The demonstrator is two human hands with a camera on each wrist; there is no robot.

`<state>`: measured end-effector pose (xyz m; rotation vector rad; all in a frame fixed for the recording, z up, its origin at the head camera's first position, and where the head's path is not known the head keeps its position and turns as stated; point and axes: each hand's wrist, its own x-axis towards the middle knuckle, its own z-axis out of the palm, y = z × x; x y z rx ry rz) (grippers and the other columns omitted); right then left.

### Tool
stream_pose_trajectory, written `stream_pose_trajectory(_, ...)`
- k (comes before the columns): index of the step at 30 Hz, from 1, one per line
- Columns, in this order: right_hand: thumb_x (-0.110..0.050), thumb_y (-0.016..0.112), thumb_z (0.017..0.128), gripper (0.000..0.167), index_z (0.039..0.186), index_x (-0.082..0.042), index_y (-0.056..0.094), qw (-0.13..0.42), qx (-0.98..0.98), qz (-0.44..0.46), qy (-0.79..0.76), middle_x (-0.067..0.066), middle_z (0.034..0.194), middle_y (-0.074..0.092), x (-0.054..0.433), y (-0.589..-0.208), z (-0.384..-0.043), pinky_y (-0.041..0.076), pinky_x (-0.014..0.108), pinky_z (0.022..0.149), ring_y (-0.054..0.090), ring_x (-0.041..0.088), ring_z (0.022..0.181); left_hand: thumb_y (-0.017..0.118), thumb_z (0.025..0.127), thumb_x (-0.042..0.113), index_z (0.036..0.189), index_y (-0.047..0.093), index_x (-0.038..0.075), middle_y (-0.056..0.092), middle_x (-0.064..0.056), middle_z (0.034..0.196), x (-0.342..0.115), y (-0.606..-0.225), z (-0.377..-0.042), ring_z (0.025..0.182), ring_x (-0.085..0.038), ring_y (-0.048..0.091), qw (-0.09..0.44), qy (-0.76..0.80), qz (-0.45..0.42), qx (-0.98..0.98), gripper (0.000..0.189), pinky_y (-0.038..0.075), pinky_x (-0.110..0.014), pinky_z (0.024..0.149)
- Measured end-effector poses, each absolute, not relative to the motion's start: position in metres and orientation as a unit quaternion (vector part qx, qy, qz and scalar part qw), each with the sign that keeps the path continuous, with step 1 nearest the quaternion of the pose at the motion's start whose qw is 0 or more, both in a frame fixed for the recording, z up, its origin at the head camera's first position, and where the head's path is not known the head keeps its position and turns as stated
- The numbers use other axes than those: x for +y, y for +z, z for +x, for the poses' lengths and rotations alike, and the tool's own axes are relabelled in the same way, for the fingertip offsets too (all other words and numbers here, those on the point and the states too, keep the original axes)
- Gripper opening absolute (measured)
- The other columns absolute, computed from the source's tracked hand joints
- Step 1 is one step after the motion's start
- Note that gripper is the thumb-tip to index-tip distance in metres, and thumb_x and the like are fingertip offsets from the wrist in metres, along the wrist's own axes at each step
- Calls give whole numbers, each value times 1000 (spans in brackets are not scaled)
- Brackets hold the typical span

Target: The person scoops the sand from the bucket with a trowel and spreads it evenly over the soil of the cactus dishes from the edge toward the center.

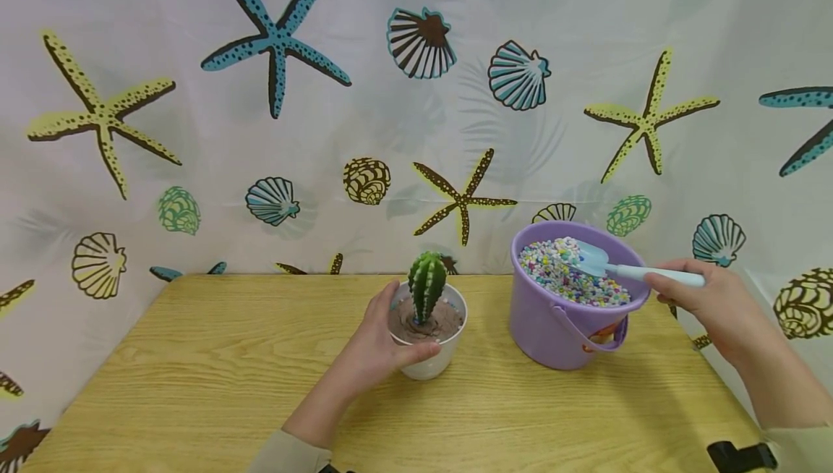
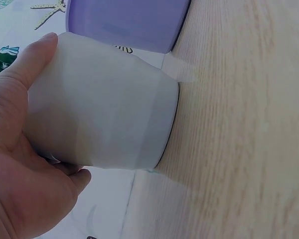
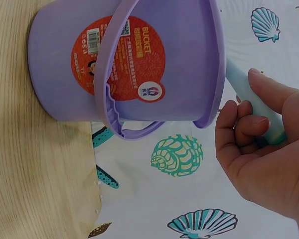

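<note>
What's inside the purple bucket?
Small multicoloured beads, plus the head of a light-blue scoop. The beads hide the floor of the bucket and whatever may lie deeper.

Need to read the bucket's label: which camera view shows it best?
The right wrist view: the label is large there, though the handle crosses it. The head view shows only a small part; left wrist, none.

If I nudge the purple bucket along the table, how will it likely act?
The bucket is probably fairly heavy, since beads fill it well up the inside. A push near the top might tip it, as it narrows toward the base. With its top uncovered, beads could spill if it jolts.
</note>
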<state>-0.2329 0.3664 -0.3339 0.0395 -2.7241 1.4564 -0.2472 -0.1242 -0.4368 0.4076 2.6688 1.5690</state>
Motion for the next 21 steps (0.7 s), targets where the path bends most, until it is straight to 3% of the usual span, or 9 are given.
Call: stream_pose_trajectory(21,-40,71,110,45,135,-2,72,42,-881,34,470,-6,108,77,331,-316,-214,48,27,87,54,18,110,96,85,53,176,14,8,21,-27,177,-124,-437,-247,158,-50,33,9,500,133,856,131,36,-71,122)
